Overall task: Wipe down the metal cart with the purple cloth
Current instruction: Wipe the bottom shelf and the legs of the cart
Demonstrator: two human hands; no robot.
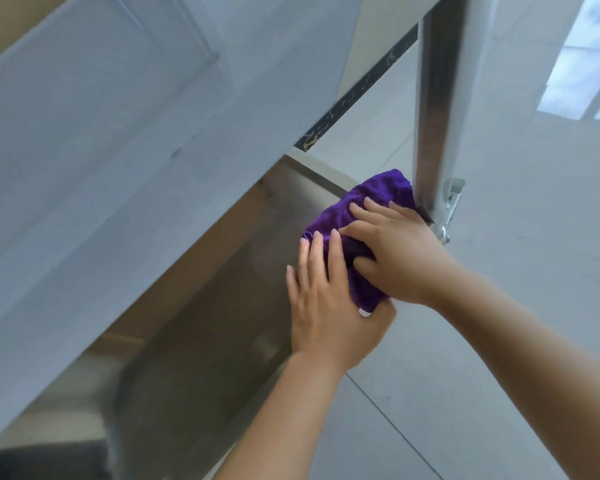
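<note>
A: Which step are you on?

B: You are mid-wipe on the lower shelf (222,289) of the cart, at its far corner beside the upright post (433,109). The cloth (371,209) lies bunched on the shelf with its far edge touching the foot of the post.

A: And your grip?

B: Neither hand clasps the cloth. Your right hand (399,251) lies on top of it, fingers spread and fairly straight, pressing down. Your left hand (326,306) lies flat with straight fingers, its fingertips on the near edge of the cloth and the palm over the shelf edge. So both are open, pushing rather than holding.

A: What does the next move call for?

B: Likely you work the cloth round the base of the post, then draw it back along the shelf. Keep the pressure flat, since a bunched cloth tends to roll under your palms. Mind the caster bracket (451,202) just behind the post.

A: How does the cloth look?

B: Deep purple, thick and plush, folded into a wad, with a small white tag (364,312) at its near corner. The shelf is dull brushed steel; any dirt on it is too blurred to tell.
</note>
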